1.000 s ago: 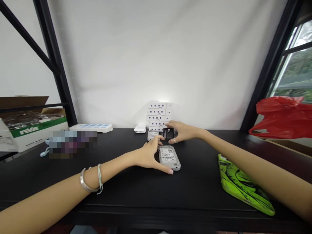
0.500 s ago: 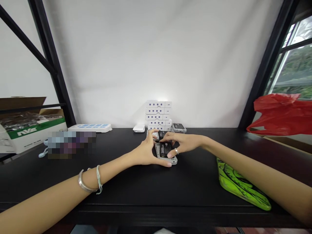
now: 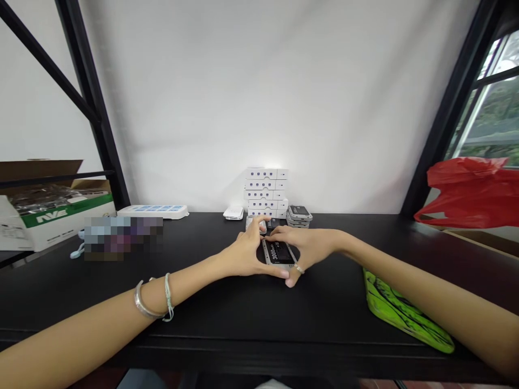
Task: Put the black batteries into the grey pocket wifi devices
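Observation:
A flat grey-white electronic device (image 3: 288, 266) lies on the black table with its back uncovered. Set in it is a black battery (image 3: 279, 252) printed "3000mAh". My left hand (image 3: 241, 254) curves round the device's left side, thumb along the near end and fingers toward the far end. From the right, my right hand (image 3: 310, 246) spans the same device, its thumb at the near end next to my left thumb and its fingers at the far end. My right hand's fingertips are partly hidden. Just beyond lie another black battery (image 3: 273, 222) and a pale device (image 3: 250, 222).
White boxes (image 3: 265, 193) stand stacked against the wall. Right of them is a pile of battery-fitted devices (image 3: 299, 213); left, a small stack of white covers (image 3: 233, 213). A power strip (image 3: 156, 211), a carton (image 3: 60, 221), a green phone case (image 3: 405, 310) and a red bag (image 3: 470, 192) lie around.
My right thumb has moved from the top of the battery to the device's near end. My left hand keeps its curved grip. The view has shifted slightly.

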`<action>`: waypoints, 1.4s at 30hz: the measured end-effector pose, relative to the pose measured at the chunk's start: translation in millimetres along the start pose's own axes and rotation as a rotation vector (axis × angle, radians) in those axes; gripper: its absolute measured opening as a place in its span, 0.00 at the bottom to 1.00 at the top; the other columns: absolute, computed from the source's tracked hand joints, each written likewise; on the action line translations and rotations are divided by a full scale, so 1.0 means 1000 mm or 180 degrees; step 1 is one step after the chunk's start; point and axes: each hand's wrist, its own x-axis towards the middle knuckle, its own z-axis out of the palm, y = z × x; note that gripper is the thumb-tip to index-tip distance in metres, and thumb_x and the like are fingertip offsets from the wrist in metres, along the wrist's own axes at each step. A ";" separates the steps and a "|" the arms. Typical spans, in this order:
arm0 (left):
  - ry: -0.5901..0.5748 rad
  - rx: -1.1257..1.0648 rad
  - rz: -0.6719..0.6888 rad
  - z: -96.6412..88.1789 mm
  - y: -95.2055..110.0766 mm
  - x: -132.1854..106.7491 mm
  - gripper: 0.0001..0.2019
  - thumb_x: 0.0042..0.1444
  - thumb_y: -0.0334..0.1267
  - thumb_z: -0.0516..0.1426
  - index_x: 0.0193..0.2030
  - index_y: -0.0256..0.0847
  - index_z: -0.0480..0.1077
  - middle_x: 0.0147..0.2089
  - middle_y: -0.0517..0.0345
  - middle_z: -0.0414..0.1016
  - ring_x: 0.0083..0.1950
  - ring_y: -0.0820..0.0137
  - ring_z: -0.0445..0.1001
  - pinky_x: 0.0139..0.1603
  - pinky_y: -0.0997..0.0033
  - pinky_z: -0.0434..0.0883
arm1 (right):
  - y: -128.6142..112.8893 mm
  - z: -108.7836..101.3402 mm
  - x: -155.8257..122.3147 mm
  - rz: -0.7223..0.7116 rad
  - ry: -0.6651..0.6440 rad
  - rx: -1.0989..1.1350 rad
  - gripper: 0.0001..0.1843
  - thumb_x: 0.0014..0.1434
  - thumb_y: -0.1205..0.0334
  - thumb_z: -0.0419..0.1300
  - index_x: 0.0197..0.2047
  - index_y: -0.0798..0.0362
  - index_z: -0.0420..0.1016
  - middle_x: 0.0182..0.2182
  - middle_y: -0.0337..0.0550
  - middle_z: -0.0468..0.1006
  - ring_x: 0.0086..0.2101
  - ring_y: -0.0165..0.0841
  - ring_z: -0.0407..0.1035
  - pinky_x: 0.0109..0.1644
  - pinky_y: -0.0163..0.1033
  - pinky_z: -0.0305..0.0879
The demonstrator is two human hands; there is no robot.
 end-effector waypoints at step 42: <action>-0.0913 0.0486 -0.0314 -0.047 -0.017 0.028 0.54 0.30 0.55 0.68 0.61 0.49 0.43 0.53 0.49 0.57 0.57 0.52 0.62 0.54 0.53 0.64 | 0.055 -0.013 0.043 0.0794 0.0684 -0.0863 0.33 0.50 0.38 0.54 0.54 0.49 0.68 0.49 0.56 0.67 0.52 0.57 0.54 0.50 0.57 0.52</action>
